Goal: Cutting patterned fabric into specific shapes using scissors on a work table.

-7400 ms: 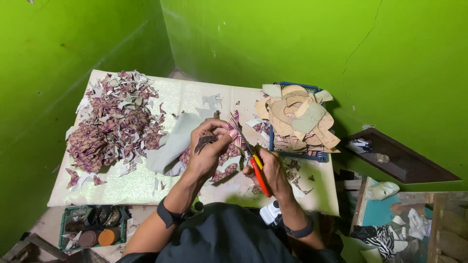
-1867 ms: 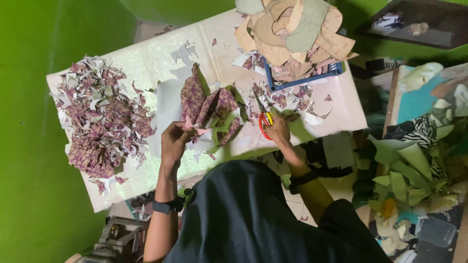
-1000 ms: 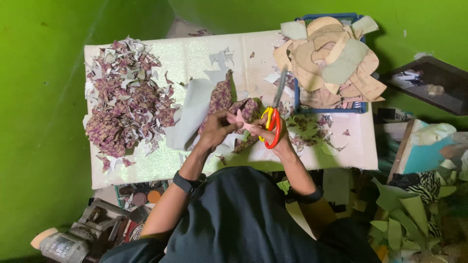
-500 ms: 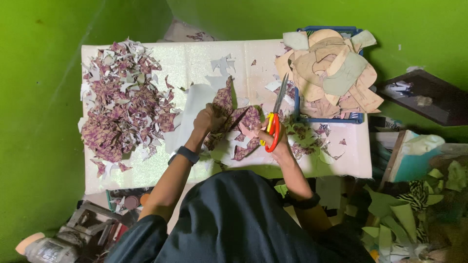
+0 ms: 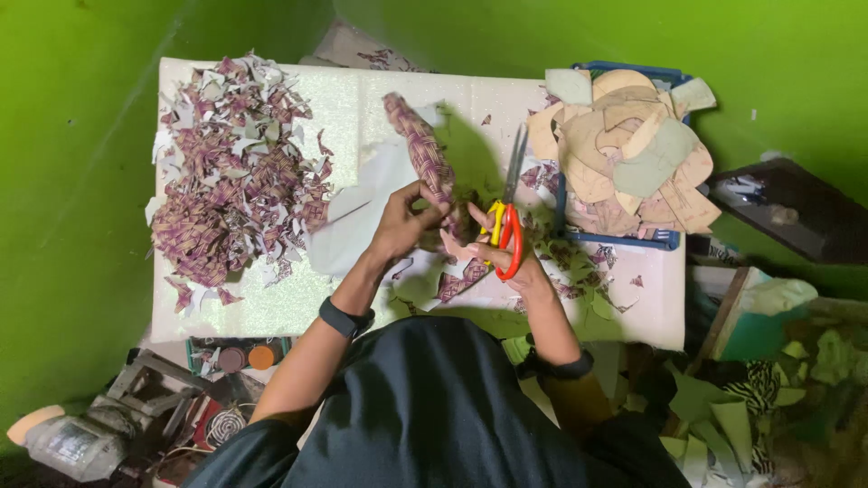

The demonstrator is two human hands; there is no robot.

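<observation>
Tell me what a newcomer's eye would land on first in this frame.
The bright green walls around a white table. At its left lies a big heap of purple patterned scraps; at its right, a blue tray of tan cut-outs. In the middle, the left hand holds a patterned strip and the right hand grips orange-handled scissors.

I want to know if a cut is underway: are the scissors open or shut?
Shut, it seems: the scissors show one narrow blade line pointing away, with no gap visible. The right hand holds the handles, beside the patterned piece.
</observation>
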